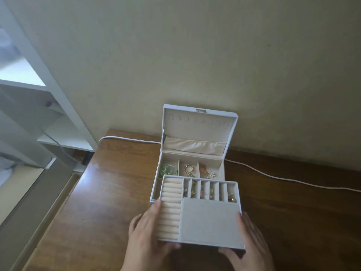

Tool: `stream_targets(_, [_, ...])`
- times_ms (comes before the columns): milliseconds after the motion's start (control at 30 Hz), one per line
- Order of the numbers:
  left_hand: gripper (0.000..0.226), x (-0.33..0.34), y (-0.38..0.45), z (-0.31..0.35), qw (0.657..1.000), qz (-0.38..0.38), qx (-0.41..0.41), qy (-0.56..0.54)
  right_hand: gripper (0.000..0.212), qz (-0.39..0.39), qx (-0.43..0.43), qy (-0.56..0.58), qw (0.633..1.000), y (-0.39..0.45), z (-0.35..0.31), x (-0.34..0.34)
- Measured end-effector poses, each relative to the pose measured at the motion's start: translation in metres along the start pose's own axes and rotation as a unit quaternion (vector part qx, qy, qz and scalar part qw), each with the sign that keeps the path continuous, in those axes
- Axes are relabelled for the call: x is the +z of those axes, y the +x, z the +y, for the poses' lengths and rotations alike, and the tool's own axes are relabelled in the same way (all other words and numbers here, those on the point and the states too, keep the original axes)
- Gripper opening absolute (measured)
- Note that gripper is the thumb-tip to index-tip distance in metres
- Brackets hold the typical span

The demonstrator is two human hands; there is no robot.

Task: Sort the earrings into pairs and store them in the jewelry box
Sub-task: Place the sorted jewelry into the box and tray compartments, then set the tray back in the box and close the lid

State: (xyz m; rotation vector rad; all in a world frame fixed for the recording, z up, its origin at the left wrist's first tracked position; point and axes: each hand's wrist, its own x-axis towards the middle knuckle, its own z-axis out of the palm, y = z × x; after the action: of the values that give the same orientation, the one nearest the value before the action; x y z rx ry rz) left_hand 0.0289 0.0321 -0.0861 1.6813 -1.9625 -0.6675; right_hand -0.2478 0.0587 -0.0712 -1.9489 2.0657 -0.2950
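Note:
A pale grey jewelry box (230, 132) stands open on the wooden table, its lid upright against the wall. Its lower compartments hold green earrings (167, 168), a gold hoop earring (189, 169) and orange and white flower earrings (208, 172). A removable tray (210, 222) with ring rolls and narrow slots holding several small earrings (212, 193) is held above the box's front half. My left hand (150, 235) grips the tray's left side and front corner. My right hand (252, 245) grips its right side and front edge.
A white cable (273, 176) runs along the table behind and to the right of the box. A white shelf unit (58, 118) stands at the left beyond the table's edge. The beige wall rises right behind the box.

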Motion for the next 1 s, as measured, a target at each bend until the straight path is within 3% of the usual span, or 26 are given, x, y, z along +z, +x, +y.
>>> stream_targets(133, [0.119, -0.005, 0.043, -0.010, 0.998, -0.010, -0.055, 0.000, 0.110, -0.064, 0.027, 0.047, 0.996, 0.046, -0.019, 0.002])
stream_targets(200, [0.115, -0.003, 0.058, -0.016, 0.999, -0.008, -0.049, 0.014, 0.105, -0.034, 0.016, 0.067, 0.997, 0.063, -0.019, 0.008])
stream_targets(467, [0.105, 0.004, 0.082, -0.030, 0.998, -0.039, -0.017, 0.041, 0.096, -0.035, 0.010, 0.076, 0.996, 0.084, -0.021, 0.015])
stream_targets(700, [0.097, 0.009, 0.074, -0.031, 0.995, -0.069, -0.020, 0.074, 0.096, -0.048, -0.050, -0.035, 0.997, 0.082, -0.011, 0.030])
stream_targets(1000, [0.089, 0.018, 0.073, -0.026, 0.984, -0.066, -0.048, 0.156, 0.091, -0.069, -0.034, -0.078, 0.994, 0.090, -0.015, 0.034])
